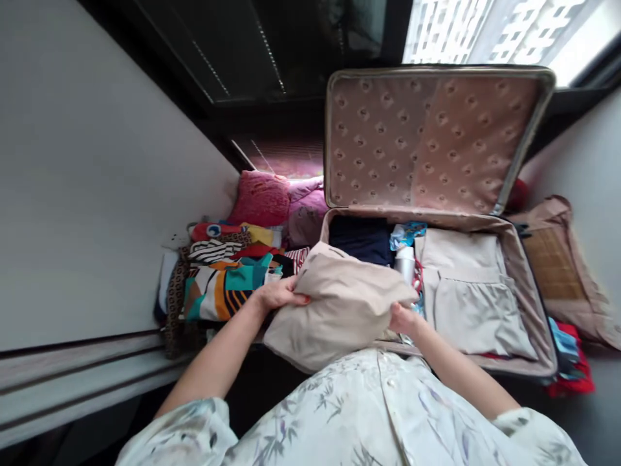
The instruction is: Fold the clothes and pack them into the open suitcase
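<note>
A folded beige garment (pixel 344 304) is stretched between my two hands, over the left front part of an open suitcase (pixel 538 336). My left hand (pixel 284 293) grips its left edge, thumb on top. On the opposite side, my right hand (pixel 403 318) is closed on the right edge. Inside the suitcase, dark navy cloth (pixel 361 238) lies at the back left. Folded light beige clothing (pixel 475 298) fills the right side. Between them sit a white bottle (pixel 405 262) and a blue packet (pixel 408 233). The held garment hides the suitcase's front left.
The patterned lid (pixel 431 142) stands upright against the window. A pile of colourful clothes (pixel 228 278) lies to the left, with a pink cushion (pixel 259 197) behind it. A brown and pink bag (pixel 563 272) and red cloth (pixel 577 378) are at the right. White walls (pixel 97 162) flank both sides.
</note>
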`<state>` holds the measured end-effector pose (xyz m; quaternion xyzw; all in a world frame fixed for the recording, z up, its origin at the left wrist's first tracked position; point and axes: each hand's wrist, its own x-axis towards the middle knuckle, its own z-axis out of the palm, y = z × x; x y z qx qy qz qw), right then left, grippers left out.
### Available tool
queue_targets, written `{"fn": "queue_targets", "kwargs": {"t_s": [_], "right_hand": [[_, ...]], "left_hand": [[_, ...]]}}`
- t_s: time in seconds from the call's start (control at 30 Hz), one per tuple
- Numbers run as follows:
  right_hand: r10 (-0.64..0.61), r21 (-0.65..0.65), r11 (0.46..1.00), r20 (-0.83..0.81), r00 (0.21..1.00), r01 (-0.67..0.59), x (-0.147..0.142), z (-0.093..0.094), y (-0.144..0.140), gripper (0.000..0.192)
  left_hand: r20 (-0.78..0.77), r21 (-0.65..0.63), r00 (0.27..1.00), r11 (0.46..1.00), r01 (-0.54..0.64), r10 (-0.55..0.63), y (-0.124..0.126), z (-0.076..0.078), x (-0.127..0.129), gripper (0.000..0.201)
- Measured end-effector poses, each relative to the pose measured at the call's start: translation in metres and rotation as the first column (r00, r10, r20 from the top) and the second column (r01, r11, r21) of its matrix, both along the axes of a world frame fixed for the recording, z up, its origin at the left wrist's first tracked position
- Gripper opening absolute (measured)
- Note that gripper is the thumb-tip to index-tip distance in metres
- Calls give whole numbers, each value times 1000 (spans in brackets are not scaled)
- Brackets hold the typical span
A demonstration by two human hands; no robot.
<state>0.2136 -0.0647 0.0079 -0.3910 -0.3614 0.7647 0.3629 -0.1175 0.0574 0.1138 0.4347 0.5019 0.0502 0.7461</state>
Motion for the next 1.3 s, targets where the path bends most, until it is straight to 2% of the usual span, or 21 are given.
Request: {"fn": "queue_targets", "kwargs": {"t_s": [0.07, 0.13, 0.23, 0.3, 0.33, 0.43, 0.5, 0.53, 0.7, 0.87, 1.0, 1.13, 1.23, 1.3], "right_hand": [[17, -47, 999, -60, 998, -20, -4, 1, -19, 109], [16, -81, 997, -41, 999, -19, -7, 0, -33, 95], [52, -117, 992, 109, 993, -39, -8, 5, -42, 75], [91, -120, 990, 167, 982, -71, -9, 11, -45, 73], [89, -116, 991, 146, 985, -73, -9, 14, -46, 74], [-62, -133, 990, -83, 995, 51, -10, 18, -53, 79], [-216, -212, 963, -221, 951, 169, -8, 15, -60, 79], [-281, -257, 942, -241, 929, 218, -5, 13, -64, 77], [-467, -404, 833, -150, 871, 377, 12, 2, -84, 58], [-577, -446, 755, -105, 810, 480, 25, -2, -90, 51], [-667, -409, 687, -28, 745, 600, 54, 0, -81, 48], [-768, -320, 592, 55, 638, 740, 104, 5, -69, 45], [-800, -309, 547, 82, 595, 778, 141, 7, -68, 44], [-821, -319, 518, 75, 566, 793, 158, 5, -71, 43]], "left_hand": [[6, -52, 999, 998, 34, -33, -18, -15, 3, 70], [-40, -62, 999, 998, -6, 4, -32, -22, -5, 69], [-113, -89, 992, 994, -65, 55, -46, -20, -24, 67], [-133, -118, 990, 991, -64, 48, -50, -15, -30, 66], [-136, -131, 990, 990, -53, 35, -51, -13, -30, 67], [-125, -150, 992, 989, -13, -6, -51, -12, -21, 67], [-105, -166, 994, 986, 24, -42, -49, -16, -10, 67], [-92, -176, 994, 984, 42, -59, -49, -18, -5, 68], [-8, -184, 994, 977, 103, -106, -49, -32, 16, 75], [57, -168, 987, 973, 156, -148, -40, -39, 39, 71], [70, -127, 981, 974, 187, -180, -20, -45, 77, 71], [134, -93, 963, 965, 247, -234, 1, -49, 140, 74], [203, -76, 916, 928, 366, -345, 24, -45, 195, 70], [216, -58, 868, 882, 468, -446, 47, -39, 231, 64]]}}
